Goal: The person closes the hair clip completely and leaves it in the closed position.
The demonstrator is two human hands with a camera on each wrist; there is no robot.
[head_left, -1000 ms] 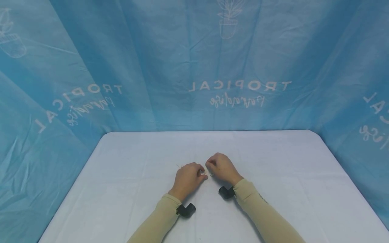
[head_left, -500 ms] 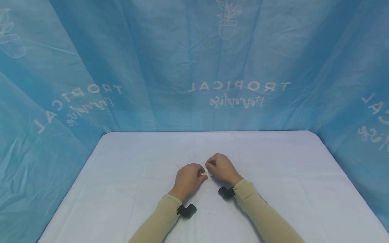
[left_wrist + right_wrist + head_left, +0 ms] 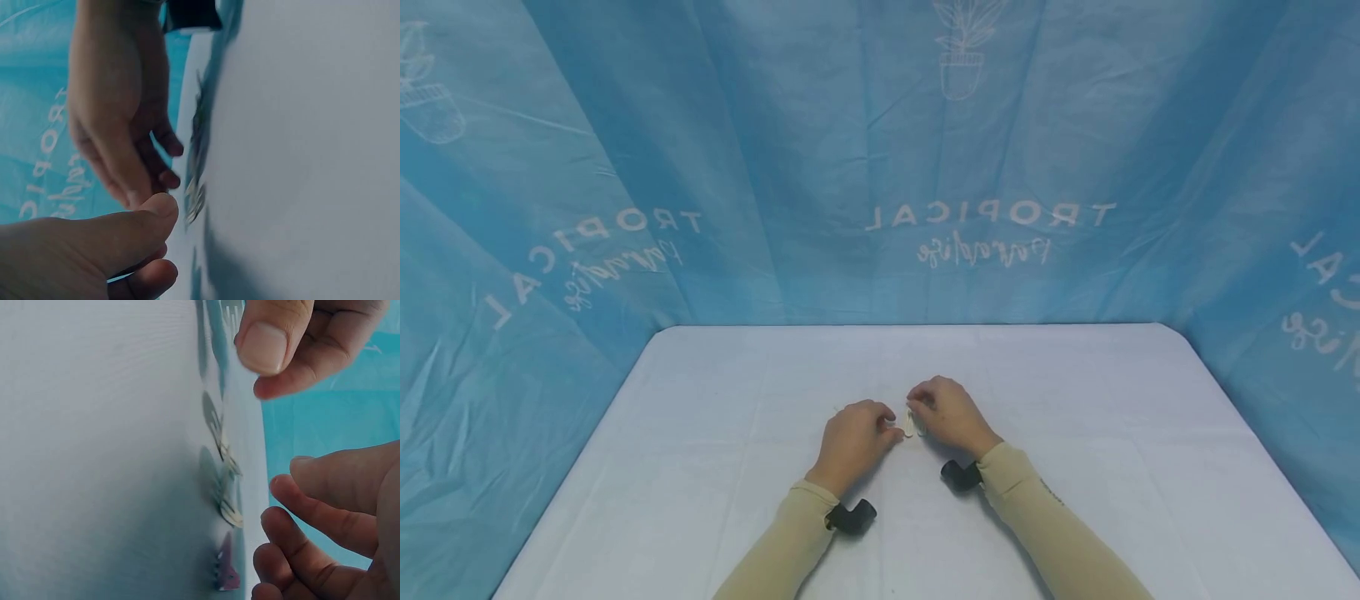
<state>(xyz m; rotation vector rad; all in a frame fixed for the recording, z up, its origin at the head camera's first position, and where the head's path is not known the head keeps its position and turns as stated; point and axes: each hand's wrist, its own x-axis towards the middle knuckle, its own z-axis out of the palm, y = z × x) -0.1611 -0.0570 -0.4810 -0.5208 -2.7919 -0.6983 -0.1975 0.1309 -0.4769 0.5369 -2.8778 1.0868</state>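
Two small cream pieces with slim prongs and rounded ends [image 3: 908,425] lie side by side on the white tabletop between the hands. My left hand [image 3: 853,442] hovers just left of them, thumb and fingertips apart, with nothing visible between. Close over their right side is my right hand [image 3: 953,417]. In the right wrist view its fingers [image 3: 334,519] are loosely bent above the table, and no held thing shows. Below them on the cloth sit a cream pronged piece [image 3: 231,512] and a purple toothed piece like a small claw clip [image 3: 228,575]. Their exact kind is unclear.
Pale prongs of another piece [image 3: 232,322] show beyond the left hand in the right wrist view. A white cloth covers the table [image 3: 760,500]. Blue printed curtains [image 3: 820,167] stand behind it and at both sides. Each wrist carries a black camera [image 3: 853,518].
My left hand has drawn back slightly to the left, leaving a gap to the cream pieces, which now show more fully. The right hand has barely shifted.
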